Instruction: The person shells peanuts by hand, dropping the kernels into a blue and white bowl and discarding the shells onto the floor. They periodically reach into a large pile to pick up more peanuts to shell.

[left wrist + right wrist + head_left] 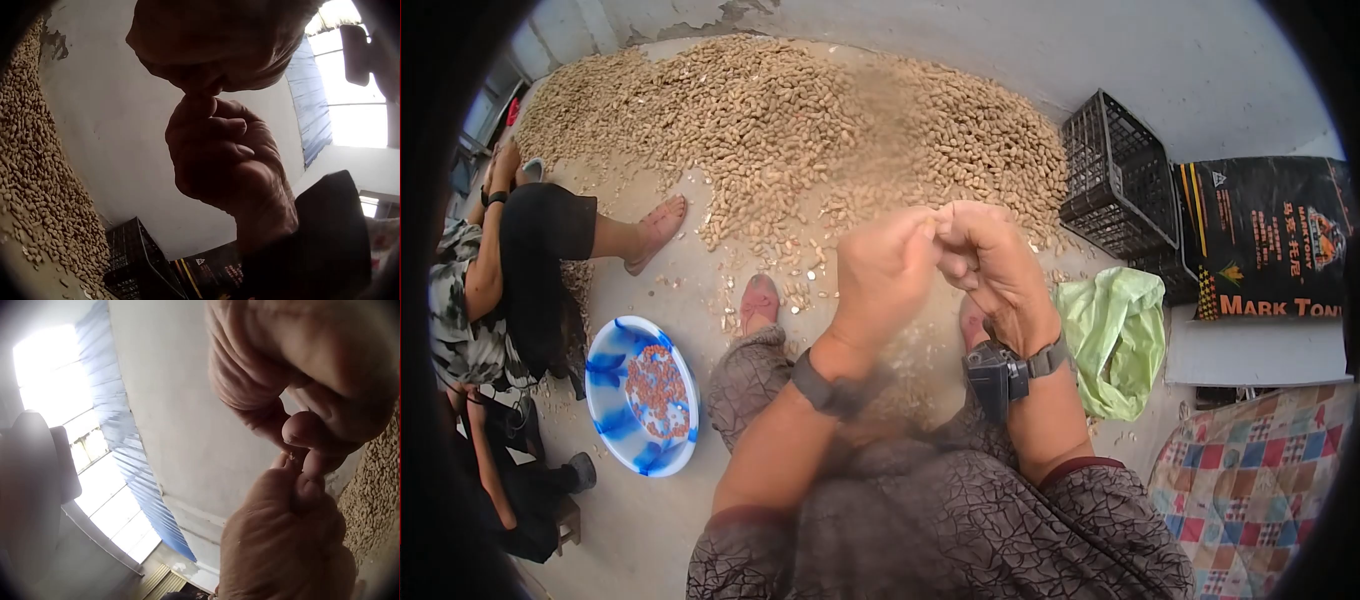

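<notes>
Both hands meet fingertip to fingertip in front of the chest, above the floor. The left hand (885, 270) has its fingers curled, thumb and fingertips pinched together at the meeting point. Facing it, the right hand (995, 265) is curled too, its thumb and forefinger pinching at the same spot. Between the fingertips a small pale bit of a peanut (292, 456) shows in the right wrist view; the fingers hide the rest. In the left wrist view the left hand (212, 44) is dark above the right hand (225, 150). Beyond them spreads a large heap of unshelled peanuts (750, 110).
A blue-and-white basin (604, 400) with reddish peanut kernels stands at the left. Another person's foot (662, 232) is beside the heap. To the right are a black crate (1115, 180), a light green bag (1115, 340), a black printed sack (1265, 240) and a checked cloth (1250, 490).
</notes>
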A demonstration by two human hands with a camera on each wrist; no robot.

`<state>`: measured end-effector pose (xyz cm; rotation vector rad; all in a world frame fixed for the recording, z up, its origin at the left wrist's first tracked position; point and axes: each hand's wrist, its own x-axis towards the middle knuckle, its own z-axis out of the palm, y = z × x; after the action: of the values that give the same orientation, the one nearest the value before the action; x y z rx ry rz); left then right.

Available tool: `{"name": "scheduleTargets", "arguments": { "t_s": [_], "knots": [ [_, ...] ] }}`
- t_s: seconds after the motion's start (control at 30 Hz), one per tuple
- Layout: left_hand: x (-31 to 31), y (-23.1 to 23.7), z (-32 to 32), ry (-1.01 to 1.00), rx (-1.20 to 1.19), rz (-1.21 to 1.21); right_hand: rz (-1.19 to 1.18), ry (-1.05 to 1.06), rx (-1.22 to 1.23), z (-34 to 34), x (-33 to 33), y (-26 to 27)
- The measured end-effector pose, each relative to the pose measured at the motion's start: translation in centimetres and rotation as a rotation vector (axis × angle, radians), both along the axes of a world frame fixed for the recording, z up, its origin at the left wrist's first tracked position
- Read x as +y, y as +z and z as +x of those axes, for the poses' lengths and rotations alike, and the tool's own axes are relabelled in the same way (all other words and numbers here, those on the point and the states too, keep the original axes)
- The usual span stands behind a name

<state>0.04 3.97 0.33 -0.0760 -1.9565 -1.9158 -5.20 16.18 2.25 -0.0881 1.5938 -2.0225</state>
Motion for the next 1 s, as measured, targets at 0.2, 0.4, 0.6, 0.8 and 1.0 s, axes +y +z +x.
{"name": "scheduleTargets", "arguments": {
  "t_s": [0.2, 0.4, 0.6, 0.8, 1.0],
  "knots": [
    [0.7, -1.8, -0.5, 0.091, 0.158, -0.286, -0.137, 0.025, -0.158, -0.3, 0.2, -1.1],
    [0.7, -2.4, -0.6, 0.186, 0.053, -0.414, -0.140, 0.049, -0.211, 0.6, -0.4, -2.0],
    [1.0, -1.0, -0.9, 0.080, -0.012, 0.090, -0.145, -0.005, -0.048, 1.0, -0.5, 0.7],
    [1.0, -2.5, -1.4, 0.166, 0.084, -0.086, -0.010, -0.088, 0.089, 1.1, -0.6, -0.5],
    [1.3, -2.6, -1.3, 0.050, 0.020, 0.270, 0.074, -0.159, 0.280, 1.5, -1.1, -0.8]
  ]
}}
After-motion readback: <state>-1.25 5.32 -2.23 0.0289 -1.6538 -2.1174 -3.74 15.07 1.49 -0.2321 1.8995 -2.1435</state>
